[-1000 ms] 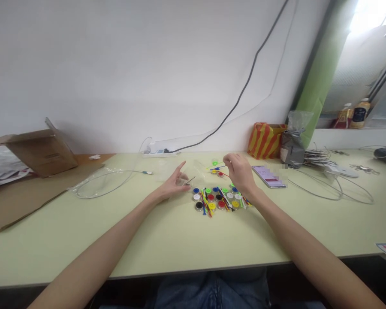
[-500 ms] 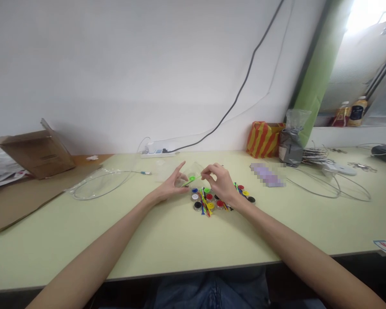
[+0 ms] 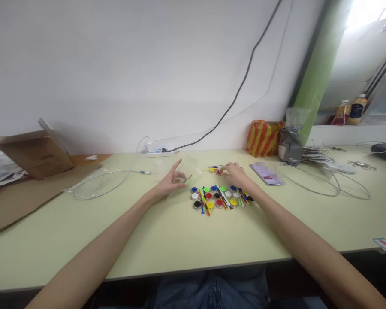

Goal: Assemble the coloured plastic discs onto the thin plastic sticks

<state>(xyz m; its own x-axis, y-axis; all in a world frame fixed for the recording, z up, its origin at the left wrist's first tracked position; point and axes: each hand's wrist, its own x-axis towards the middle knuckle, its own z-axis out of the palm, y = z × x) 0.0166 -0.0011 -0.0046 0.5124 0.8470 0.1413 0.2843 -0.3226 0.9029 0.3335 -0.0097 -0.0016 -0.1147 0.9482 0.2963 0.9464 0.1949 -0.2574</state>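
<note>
A cluster of small round coloured caps and thin coloured sticks (image 3: 219, 198) lies on the pale green table (image 3: 180, 236). My left hand (image 3: 171, 182) rests left of the cluster, thumb and fingers pinching a clear plastic bag (image 3: 189, 169) with a thin dark stick at its mouth, index finger raised. My right hand (image 3: 234, 174) reaches just behind the cluster, fingers curled down onto a few loose pieces, a red cap and a blue stick (image 3: 216, 168). What its fingertips hold, if anything, is too small to make out.
A phone (image 3: 266, 173) lies right of my right hand. Behind it stand an orange striped bag (image 3: 263, 137) and a grey pouch (image 3: 290, 146). Cables (image 3: 328, 186) loop at the right, a white cable (image 3: 99, 182) at the left. A power strip (image 3: 157, 150) sits by the wall, cardboard (image 3: 35, 152) far left.
My right hand brought a green stick to the bag held by my left hand, then moved back right and away to the loose pieces behind the cluster. The left hand stayed put.
</note>
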